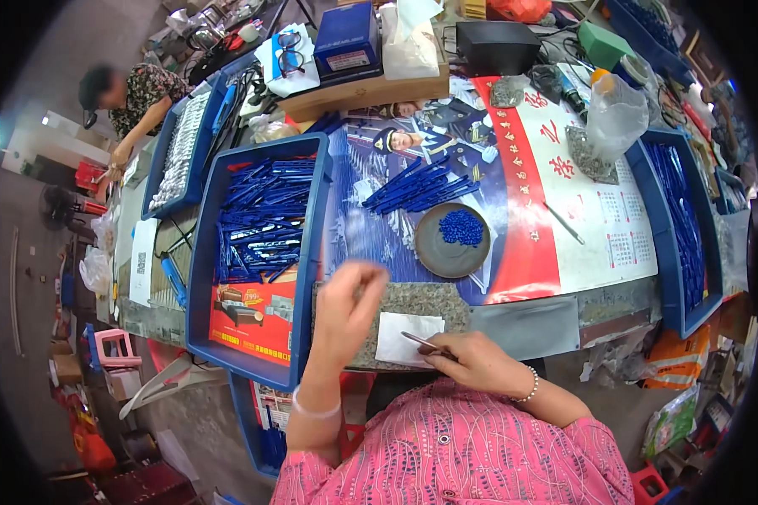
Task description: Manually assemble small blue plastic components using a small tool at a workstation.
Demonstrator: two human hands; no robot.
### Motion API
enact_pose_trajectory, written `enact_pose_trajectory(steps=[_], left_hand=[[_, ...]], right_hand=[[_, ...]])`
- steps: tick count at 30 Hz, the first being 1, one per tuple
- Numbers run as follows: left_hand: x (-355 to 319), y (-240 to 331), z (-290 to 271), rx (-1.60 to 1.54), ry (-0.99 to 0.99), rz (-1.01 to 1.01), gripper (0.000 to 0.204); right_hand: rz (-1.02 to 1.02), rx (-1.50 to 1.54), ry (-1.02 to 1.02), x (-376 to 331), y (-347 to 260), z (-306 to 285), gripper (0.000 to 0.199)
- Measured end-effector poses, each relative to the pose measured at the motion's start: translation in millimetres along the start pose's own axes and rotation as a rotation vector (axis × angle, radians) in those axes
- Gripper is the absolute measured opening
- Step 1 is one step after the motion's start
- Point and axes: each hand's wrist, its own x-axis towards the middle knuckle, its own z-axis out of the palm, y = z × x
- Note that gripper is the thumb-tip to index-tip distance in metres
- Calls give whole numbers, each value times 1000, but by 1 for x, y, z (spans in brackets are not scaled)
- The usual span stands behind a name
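One slim dark tool (pixel 418 339) is clamped in the right hand (pixel 473 360), thumb and fingers together on it, on the near side of the round grey dish (pixel 446 264) (landmark). Left hand (pixel 349 307): raised, near-left of the dish, motion-blurred; fingers curled, but I cannot tell whether its grip is closed on anything. White paper (pixel 392 337) lies on the worktop (pixel 434 298), nearer the person than the dish, beneath the tool's tip. Small blue pieces (pixel 461 227) sit in the dish, grouped toward its far side. Loose blue sticks (pixel 421 185) lie just beyond the dish, on a printed poster (pixel 514 261). Second slim tool (pixel 564 223): on the poster, right of the dish. Left of the dish: blue tray (pixel 315 219), holding heaped blue sticks over a red printed sheet (pixel 244 324). Well right of the dish: another blue tray (pixel 665 269), also holding blue sticks. Clear bag (pixel 594 160) of small parts: beyond the dish, to its right.
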Motion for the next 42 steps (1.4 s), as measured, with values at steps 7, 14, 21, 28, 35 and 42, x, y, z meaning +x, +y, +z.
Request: enact_pose_trajectory(steps=[7,14,21,28,35,42], left_hand=[[148,-54,42,492,249,252,14],[199,-67,83,919,45,339,19],[206,-70,57,821,-65,374,16],[149,-4,6,345,243,260,28],[2,35,4,-655,-204,-73,55],[-64,5,39,-1104,-458,-352,57]], right_hand=[[44,148,102,-18,-11,-12,16],[170,112,105,-48,-6,-21,18],[18,76,114,-49,-1,-11,18],[-11,139,116,-34,-13,-11,16],[150,666,312,-22,-27,-17,24],[258,819,135,-8,-28,-15,24]])
